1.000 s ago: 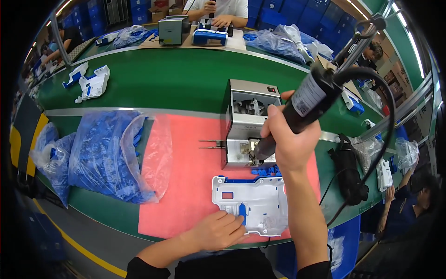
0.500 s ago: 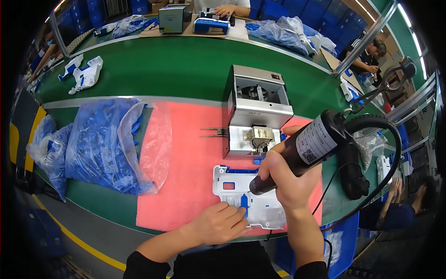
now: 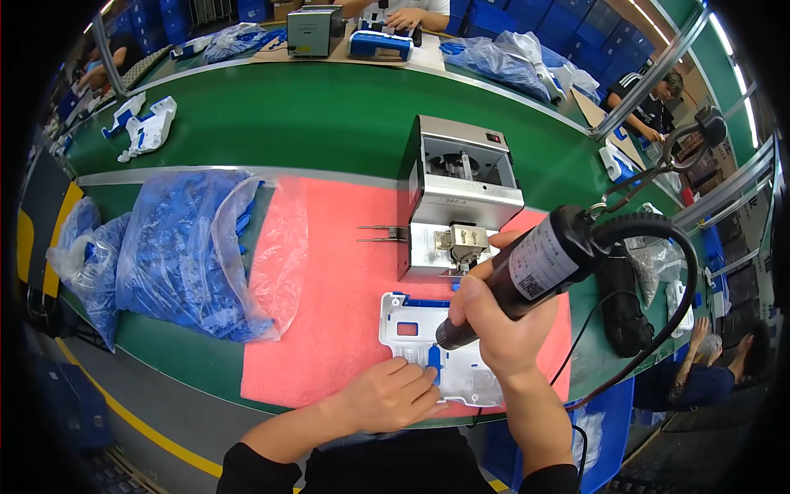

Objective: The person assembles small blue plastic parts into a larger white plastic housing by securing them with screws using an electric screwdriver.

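Steadying the white shell [image 3: 461, 366] on the pink mat [image 3: 329, 329], just to the near side of the silver machine [image 3: 448, 193], with the left hand [image 3: 391, 395] (curled, fingertips down by the blue strip [image 3: 434, 362]; too covered to tell a pinch from a press). Gripping the black power screwdriver [image 3: 527, 276] in the right hand [image 3: 510, 329], closed round the barrel, to the right of and nearer than the machine, with its nose low over the strip's machine-side end. Best, by judgement: keep the shell flat, bring the leaning driver more upright before pressing, and guard the strip against sliding; unable to tell contact at the tip.

Look next at the shell: hollow side up, white, shallow, moulded inside, partly hidden by hand and driver, trimmed blue along the edge facing the machine. Then, smaller, see the strip: narrow, plain blue, pointing toward the machine. Lastly, note a rectangular window [image 3: 407, 328], nearer the machine than the strip, showing pink.
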{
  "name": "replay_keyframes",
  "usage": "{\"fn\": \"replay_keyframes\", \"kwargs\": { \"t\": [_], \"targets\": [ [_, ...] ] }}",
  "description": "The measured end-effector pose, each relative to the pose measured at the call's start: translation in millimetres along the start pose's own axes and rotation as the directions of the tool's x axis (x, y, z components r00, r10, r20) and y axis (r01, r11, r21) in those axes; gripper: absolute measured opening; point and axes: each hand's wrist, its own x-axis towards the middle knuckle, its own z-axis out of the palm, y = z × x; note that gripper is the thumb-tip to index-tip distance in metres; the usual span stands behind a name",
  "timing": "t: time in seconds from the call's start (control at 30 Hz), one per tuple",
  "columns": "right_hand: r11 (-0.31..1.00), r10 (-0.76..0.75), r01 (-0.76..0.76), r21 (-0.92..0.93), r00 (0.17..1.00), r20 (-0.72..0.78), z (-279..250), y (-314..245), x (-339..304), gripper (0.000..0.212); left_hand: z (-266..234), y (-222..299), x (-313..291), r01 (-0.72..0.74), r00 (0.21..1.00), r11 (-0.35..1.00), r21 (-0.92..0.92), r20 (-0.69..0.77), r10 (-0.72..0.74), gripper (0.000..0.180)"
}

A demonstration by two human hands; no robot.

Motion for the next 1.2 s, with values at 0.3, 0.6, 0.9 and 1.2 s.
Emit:
{"fn": "replay_keyframes", "kwargs": {
  "t": [0.3, 0.6, 0.9, 1.2],
  "targets": [
    [0.993, -0.110, 0.114, -0.035, 0.988, 0.107, 0, 16, -9, 0.030, -2, 3, -1, 0.018, 1.000, 1.000, 0.015, 0.024, -0.018, 0.022],
    [0.949, -0.224, 0.235, -0.212, 0.972, 0.074, -1, 31, -22, 0.028, -3, 3, 0, -0.005, 1.000, 1.000, 0.009, 0.010, 0.005, 0.022],
    [0.996, -0.012, 0.014, 0.092, 1.000, -0.024, -1, -1, 8, 0.035, -1, 2, 1, -0.022, 0.998, 0.999, 0.049, -0.052, 0.025, 0.021],
    [0.875, -0.482, 0.463, -0.144, 0.863, -0.153, 4, -1, 67, 0.030, -18, 17, -16, 0.281, 0.957, 0.959, -0.043, -0.069, -0.283, 0.042]
  ]
}}
